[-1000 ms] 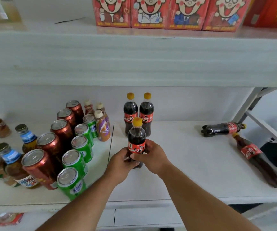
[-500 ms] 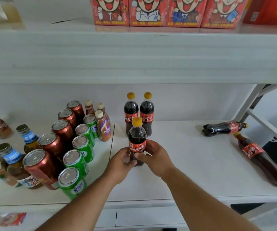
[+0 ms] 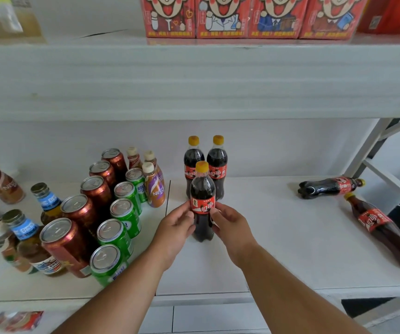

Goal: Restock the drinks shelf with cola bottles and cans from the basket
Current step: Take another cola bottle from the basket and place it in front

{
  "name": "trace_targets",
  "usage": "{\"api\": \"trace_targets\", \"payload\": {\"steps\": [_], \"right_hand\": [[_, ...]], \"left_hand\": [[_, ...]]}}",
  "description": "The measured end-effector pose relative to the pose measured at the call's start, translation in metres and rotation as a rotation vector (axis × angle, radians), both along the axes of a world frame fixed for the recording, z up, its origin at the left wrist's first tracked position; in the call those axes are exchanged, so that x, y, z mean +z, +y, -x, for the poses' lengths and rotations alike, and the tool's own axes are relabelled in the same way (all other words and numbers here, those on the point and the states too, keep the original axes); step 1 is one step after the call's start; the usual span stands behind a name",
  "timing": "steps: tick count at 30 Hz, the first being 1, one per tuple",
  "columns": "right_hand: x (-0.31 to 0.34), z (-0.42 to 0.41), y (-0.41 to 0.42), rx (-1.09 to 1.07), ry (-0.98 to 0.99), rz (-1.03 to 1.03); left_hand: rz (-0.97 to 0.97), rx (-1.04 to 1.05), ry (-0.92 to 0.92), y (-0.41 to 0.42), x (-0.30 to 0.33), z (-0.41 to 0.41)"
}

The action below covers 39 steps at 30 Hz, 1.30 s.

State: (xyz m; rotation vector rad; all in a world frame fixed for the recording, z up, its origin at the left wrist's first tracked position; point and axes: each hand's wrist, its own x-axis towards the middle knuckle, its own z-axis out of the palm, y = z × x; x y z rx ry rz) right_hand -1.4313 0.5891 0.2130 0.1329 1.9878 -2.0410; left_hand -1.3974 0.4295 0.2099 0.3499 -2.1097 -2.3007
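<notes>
Centrally, both hands, left (image 3: 174,227) and right (image 3: 230,225), pinch the labelled waist of an upright cola bottle (image 3: 202,201) standing on the shelf (image 3: 278,237) just before two upright bottles (image 3: 206,165).

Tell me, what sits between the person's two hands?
In the head view, an upright yellow-capped cola bottle stands between left hand and right hand.
</notes>
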Motion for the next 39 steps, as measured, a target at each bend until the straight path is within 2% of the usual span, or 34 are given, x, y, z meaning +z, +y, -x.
{"api": "trace_targets", "payload": {"steps": [13,25,30,39], "right_hand": [[-0.004,0.026,-0.022,0.027,0.022,0.099],[0.003,0.036,-0.034,-0.001,-0.179,0.13],[0.007,0.038,-0.037,0.002,-0.187,0.178],[0.011,0.047,-0.038,0.02,-0.189,0.148]], "left_hand": [[-0.001,0.057,0.022,-0.007,0.0,0.033],[-0.006,0.032,-0.039,-0.013,-0.011,0.048],[-0.019,0.053,-0.034,-0.014,-0.011,0.058],[-0.018,0.055,-0.055,-0.015,-0.012,0.068]]}}
